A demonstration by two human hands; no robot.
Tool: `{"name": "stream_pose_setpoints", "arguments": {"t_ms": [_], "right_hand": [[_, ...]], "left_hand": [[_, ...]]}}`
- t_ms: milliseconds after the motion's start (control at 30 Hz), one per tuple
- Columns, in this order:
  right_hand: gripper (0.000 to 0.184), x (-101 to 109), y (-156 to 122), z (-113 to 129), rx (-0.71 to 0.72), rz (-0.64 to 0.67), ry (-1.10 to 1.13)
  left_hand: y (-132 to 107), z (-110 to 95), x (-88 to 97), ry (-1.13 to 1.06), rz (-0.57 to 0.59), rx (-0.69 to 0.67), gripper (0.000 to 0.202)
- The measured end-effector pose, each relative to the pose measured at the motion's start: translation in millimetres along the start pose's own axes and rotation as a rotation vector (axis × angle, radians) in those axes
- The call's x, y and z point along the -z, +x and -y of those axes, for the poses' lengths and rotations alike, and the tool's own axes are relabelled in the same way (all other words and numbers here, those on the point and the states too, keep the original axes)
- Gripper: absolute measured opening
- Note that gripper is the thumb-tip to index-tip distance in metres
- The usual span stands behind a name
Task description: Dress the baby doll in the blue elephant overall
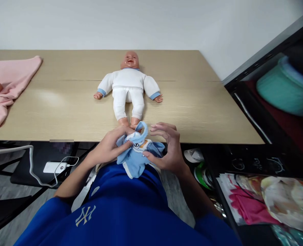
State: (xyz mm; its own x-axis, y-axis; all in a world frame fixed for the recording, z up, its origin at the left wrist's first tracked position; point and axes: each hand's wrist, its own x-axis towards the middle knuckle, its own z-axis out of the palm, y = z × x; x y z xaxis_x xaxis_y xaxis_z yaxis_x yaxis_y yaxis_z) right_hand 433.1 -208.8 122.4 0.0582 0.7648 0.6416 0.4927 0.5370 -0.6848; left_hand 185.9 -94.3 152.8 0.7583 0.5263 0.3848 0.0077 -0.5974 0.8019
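Note:
My left hand point(114, 145) pinches a small light blue cloth bib point(134, 157) with white trim, a cartoon face and a loop standing up at its top. The bib hangs crumpled in front of my waist, at the table's front edge. My right hand point(168, 147) is beside it on the right, fingers apart and curved, the thumb at the bib's face. Just beyond the bib, a baby doll point(128, 82) lies on its back, its arms spread. It wears a white top with blue cuffs and white trousers. Its feet are partly hidden by my left hand and the bib.
The doll lies on a wooden table point(64, 116) against a white wall. A pink towel point(15, 73) lies at the left with a skin-coloured round shape on it. A white power bank point(55, 167) with a cable sits below left. At right, a black shelf holds a green basin point(281, 89) and pink cloth point(253, 205).

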Motion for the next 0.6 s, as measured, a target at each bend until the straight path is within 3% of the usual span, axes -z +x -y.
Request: {"name": "stream_pose_setpoints", "arguments": {"t_ms": [167,300,400,500,600], "right_hand": [[0.019,11,-4,14,-0.043,0.165,-0.168],[0.013,22,4,10,-0.101,0.111,0.047],[0.006,30,15,5,-0.280,0.086,0.235],[0.009,36,35,5,-0.437,0.157,0.338],[0.020,37,58,7,-0.508,0.273,0.482]], "left_hand": [[-6,7,-12.2,-0.202,-0.117,0.027,0.033],[-7,11,-11.2,-0.154,-0.211,0.023,0.060],[-4,11,-0.1,0.039,-0.278,-0.041,0.062],[14,8,14.6,0.161,-0.147,-0.107,0.057],[44,12,25.7,0.023,0.113,-0.112,0.069]]}}
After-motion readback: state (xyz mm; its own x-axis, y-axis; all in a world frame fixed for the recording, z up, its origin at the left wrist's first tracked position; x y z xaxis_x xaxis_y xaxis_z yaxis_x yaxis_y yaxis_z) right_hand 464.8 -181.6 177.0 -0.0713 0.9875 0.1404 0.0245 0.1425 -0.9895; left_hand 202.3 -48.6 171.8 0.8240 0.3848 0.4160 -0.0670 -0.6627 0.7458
